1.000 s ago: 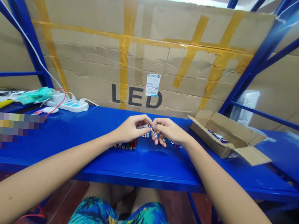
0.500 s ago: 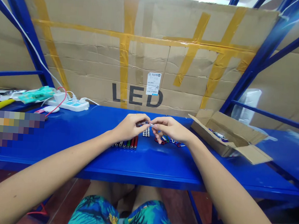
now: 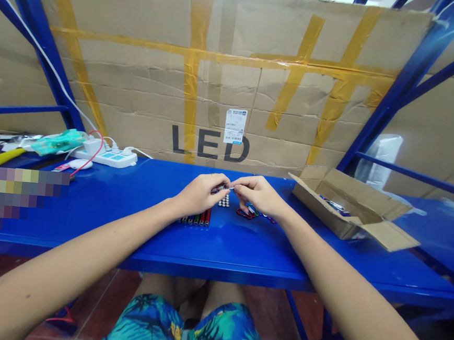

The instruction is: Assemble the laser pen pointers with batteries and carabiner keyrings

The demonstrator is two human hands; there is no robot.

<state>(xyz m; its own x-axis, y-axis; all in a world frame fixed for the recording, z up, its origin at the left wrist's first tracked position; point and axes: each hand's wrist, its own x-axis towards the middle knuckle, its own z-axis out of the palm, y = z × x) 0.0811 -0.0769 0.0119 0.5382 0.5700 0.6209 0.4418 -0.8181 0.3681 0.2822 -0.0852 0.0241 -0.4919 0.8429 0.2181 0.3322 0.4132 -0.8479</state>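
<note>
2 bare forearms reach in from the lower corners and slant inward over the blue table (image 3: pixel 220 250), wrists raised slightly, so the hands meet near the middle. The left hand (image 3: pixel 199 195) is curled, thumb under the bent index finger, grasping a shiny metal part (image 3: pixel 219 189) that the fingers partly hide. The right hand (image 3: pixel 259 196) pinches a thin silvery piece (image 3: pixel 232 187) between thumb and forefinger, its other fingers folded loosely below. The 2 sets of fingertips nearly touch, with the piece between them, above the table. Just below lie small silver discs (image 3: pixel 224 203) in rows; tubes (image 3: pixel 202 219) stand lined up by the left hand, and coloured clips (image 3: pixel 245 214) lie under the right.
</note>
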